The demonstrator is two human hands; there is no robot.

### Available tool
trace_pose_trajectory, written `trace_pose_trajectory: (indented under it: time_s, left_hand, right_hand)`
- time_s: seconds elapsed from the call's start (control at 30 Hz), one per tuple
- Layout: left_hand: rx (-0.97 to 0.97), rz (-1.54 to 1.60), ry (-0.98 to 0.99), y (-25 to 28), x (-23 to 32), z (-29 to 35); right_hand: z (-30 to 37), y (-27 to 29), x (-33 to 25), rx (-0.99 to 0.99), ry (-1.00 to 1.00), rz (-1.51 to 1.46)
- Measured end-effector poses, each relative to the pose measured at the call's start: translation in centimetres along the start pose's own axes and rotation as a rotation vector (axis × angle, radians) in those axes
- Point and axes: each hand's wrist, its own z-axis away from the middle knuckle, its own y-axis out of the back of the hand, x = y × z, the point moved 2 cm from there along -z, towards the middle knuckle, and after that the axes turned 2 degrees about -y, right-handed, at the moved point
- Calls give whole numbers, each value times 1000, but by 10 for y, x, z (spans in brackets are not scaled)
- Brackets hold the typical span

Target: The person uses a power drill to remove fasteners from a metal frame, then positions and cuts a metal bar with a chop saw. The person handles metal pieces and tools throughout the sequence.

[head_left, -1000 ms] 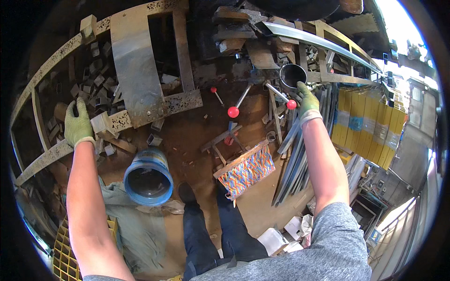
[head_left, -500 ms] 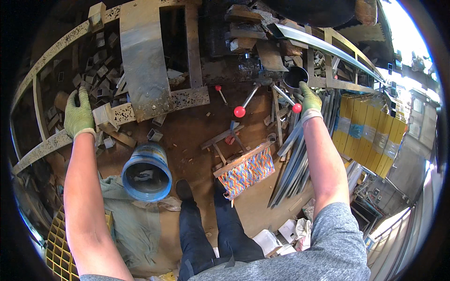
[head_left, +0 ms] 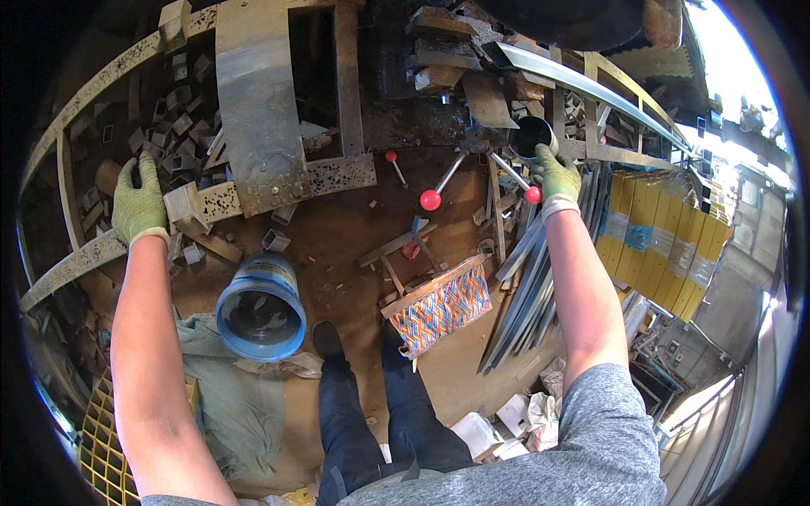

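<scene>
Round cup (head_left: 530, 135) has tipped in right hand's grip (head_left: 558, 179), left hand (head_left: 141, 202) wide, above brown floor (head_left: 342, 244).

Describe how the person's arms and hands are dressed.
The left hand and right hand wear yellowish-green gloves with pale cuffs. Both forearms are bare; the right arm shows a short, mottled grey sleeve.

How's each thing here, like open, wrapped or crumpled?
Left gloved hand: resting on the speckled rail
Right gloved hand: touching the round container
Round container: uncovered
Blue bucket: uncovered
Woven stool: unoccupied
Yellow bars: bundled in clear wrap
Metal lengths: heaped loose
Green cloth: crumpled
</scene>
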Motion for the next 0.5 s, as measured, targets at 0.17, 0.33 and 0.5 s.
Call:
trace_pose_trajectory:
  time_s: [0.17,0.33,0.5]
  left_hand:
    - [2,-21,5,0,-1,0]
    - [-15,6,14,1,1,1]
    - [3,1,22,2,3,2]
  right_hand:
    - [-6,6,-4,172,263,450]
    - [5,2,-17,161,335,482]
    - [25,3,-34,262,455,611]
